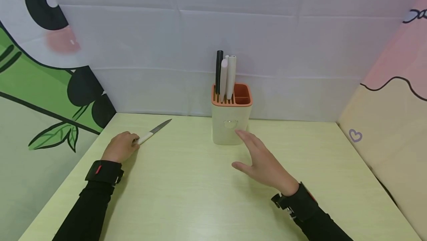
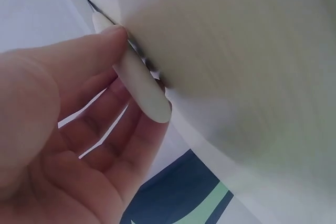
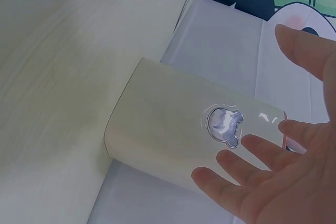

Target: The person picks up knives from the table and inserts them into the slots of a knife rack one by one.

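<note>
At the table's left side my left hand pinches the white handle of a knife, whose grey blade points away to the right. In the left wrist view the thumb and fingers hold the knife handle close to the tabletop. My right hand is held with spread fingers in front of a cream knife holder with an orange top. Several white handles and a black one stand in its slots. From the right wrist view I cannot tell whether the fingertips touch the holder.
A pale wooden table spreads under both hands. Behind the holder rises a light cloth backdrop, with printed cartoon panels to the left and right. The holder's right part has open orange compartments.
</note>
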The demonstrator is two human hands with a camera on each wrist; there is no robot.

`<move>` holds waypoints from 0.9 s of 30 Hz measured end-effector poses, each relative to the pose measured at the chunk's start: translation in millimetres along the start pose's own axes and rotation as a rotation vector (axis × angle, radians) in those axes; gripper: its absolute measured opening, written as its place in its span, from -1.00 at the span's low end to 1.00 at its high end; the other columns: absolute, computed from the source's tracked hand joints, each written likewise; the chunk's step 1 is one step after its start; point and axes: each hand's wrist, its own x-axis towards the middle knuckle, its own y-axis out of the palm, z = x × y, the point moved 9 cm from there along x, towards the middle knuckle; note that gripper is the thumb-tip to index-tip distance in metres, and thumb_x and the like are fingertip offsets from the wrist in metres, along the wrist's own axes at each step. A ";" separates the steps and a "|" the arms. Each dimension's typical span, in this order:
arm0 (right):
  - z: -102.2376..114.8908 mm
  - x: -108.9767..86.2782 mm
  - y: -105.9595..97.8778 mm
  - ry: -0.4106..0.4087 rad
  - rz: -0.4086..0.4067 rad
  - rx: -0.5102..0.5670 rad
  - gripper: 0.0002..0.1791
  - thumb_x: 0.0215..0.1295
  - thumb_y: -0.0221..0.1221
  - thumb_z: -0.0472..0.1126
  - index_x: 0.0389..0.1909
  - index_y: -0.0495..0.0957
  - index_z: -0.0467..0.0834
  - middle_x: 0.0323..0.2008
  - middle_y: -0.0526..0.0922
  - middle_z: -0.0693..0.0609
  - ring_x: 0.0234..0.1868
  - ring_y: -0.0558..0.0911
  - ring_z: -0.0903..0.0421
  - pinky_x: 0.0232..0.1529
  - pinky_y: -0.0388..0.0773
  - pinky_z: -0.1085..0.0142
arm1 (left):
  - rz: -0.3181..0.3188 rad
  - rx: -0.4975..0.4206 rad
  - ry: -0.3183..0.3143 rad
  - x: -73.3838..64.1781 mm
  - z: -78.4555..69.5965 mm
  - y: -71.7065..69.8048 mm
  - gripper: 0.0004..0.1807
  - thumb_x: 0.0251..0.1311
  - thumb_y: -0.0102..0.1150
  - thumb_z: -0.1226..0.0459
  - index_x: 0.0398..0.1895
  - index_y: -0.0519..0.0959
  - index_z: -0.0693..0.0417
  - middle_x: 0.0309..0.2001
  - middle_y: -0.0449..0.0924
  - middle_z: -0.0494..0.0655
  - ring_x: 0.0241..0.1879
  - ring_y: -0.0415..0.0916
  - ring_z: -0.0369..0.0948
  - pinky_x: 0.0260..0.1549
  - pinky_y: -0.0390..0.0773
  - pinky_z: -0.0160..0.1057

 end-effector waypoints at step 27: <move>-9.6 3.6 -12.1 0.038 -0.011 -0.006 0.08 0.29 0.53 -0.07 0.69 0.10 -0.12 0.60 0.25 -0.11 0.59 0.27 -0.15 0.51 0.37 -0.15 | 0.012 -0.064 0.208 -11.0 -56.9 -19.5 -0.79 0.21 0.44 0.51 -0.09 0.72 0.34 -0.30 0.65 0.02 -0.31 0.55 -0.08 -0.24 0.61 0.00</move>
